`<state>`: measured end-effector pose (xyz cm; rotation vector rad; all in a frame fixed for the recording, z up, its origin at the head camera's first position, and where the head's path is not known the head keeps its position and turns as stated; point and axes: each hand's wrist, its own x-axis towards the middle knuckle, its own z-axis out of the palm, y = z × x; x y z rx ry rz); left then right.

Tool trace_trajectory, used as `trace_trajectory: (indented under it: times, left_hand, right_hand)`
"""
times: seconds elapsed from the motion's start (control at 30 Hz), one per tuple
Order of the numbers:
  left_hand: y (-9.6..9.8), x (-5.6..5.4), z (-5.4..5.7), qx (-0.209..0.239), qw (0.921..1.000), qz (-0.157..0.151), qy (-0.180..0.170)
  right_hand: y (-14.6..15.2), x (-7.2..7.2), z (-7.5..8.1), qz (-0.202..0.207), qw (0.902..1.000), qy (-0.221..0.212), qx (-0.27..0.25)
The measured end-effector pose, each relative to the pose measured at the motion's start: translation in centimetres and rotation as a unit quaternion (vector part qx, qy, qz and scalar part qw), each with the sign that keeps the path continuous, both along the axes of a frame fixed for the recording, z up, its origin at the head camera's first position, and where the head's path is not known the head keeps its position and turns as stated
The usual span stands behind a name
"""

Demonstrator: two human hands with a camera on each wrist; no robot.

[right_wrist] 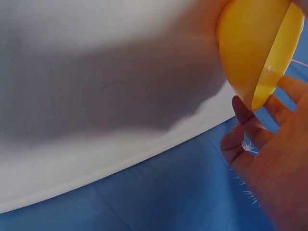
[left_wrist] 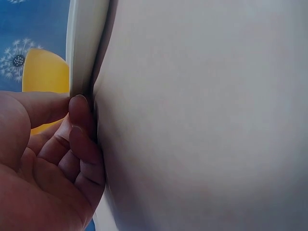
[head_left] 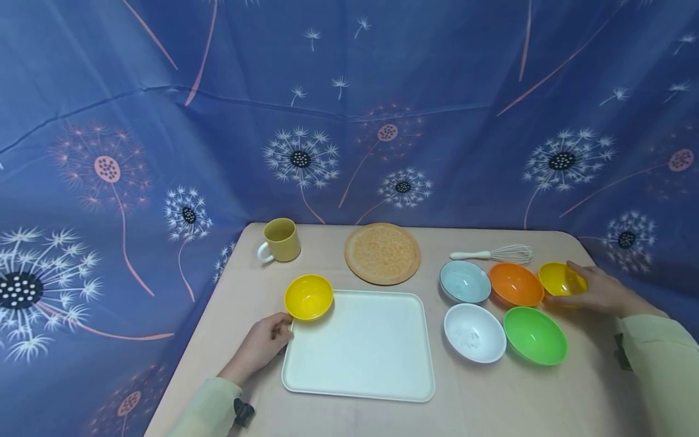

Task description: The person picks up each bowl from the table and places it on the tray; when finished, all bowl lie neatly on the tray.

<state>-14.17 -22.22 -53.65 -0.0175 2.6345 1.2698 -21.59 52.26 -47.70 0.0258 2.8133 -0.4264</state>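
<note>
At the right of the head view my right hand (head_left: 601, 292) holds a yellow bowl (head_left: 558, 280) between thumb and fingers. The right wrist view shows the fingers of that hand (right_wrist: 274, 144) along the rim of the yellow bowl (right_wrist: 248, 45). My left hand (head_left: 264, 340) pinches the left edge of a white rectangular tray (head_left: 360, 346). Up close, its thumb and curled fingertips meet at the edge of the tray (left_wrist: 87, 43). Another yellow bowl (head_left: 308, 297) overlaps the tray's far left corner, just beyond the left hand.
Left of the held bowl are an orange bowl (head_left: 516, 284), a light blue bowl (head_left: 465, 282), a green bowl (head_left: 535, 335) and a white bowl (head_left: 475, 334). A whisk (head_left: 491, 254) lies behind them. A pizza-like disc (head_left: 383, 254) and mustard mug (head_left: 281, 240) stand at the back.
</note>
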Motion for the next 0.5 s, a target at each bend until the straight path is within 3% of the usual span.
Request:
trace_trajectory:
  times: [0.27,0.5]
  left_hand:
    - [0.0,0.1,0.2,-0.001,1.0000,0.001,-0.002]
    - [0.0,0.0,0.2,-0.003,1.0000,0.001,-0.004]
  right_hand:
    - [-0.1,0.3,-0.7,-0.024,0.9995,0.012,-0.018]
    - [-0.6,1.1,-0.7,-0.043,0.9974,0.053,-0.022]
